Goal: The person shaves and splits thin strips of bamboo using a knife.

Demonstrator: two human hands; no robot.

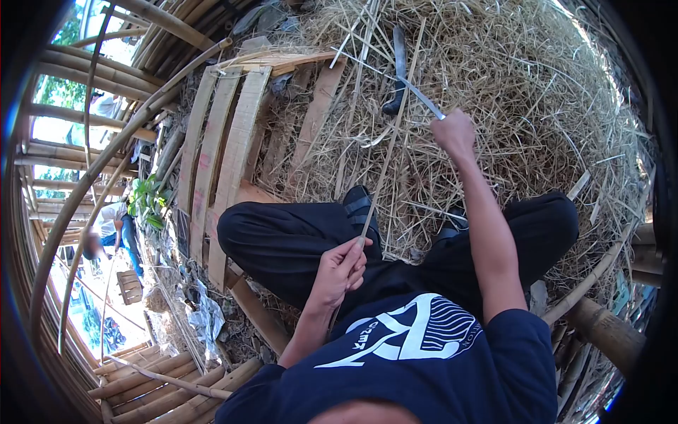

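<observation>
My left hand [340, 273] is closed round a long thin bamboo strip [388, 159], which runs from my lap up across the straw. Out to the upper right, my right hand [454, 134] is closed in a fist on a knife [426, 103]; its narrow blade points up and left, and the handle is hidden in my fingers. A second, wider blade with a dark handle [394, 97] lies on the straw beside the strip. The knife blade is close to that dark handle in the view.
Shavings and straw [508, 92] cover the ground round my crossed legs. A wooden pallet [227, 152] lies at the left. Bamboo poles [99, 120] form a frame at the far left, with a bent-over person [116, 226] beyond. A thick bamboo pole [606, 332] is at the lower right.
</observation>
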